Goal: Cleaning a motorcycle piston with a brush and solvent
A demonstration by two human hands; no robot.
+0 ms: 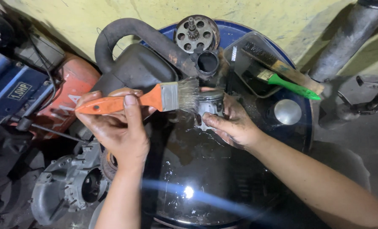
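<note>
Two bare forearms, no sleeves, grimy oil-smeared left grip (115,127) and right grip (235,123).

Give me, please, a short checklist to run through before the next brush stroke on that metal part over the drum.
1. Left hand grips the orange brush by its handle: ok.
2. Right hand holds the metal part firmly: ok.
3. Bristles touch the part: ok.
4. Part sits above the drum top, so drips land there: ok.
5. Enough cleaning fluid on the bristles: cannot tell.
6. Tray with the spare brushes stands apart from the hands: ok.
</note>
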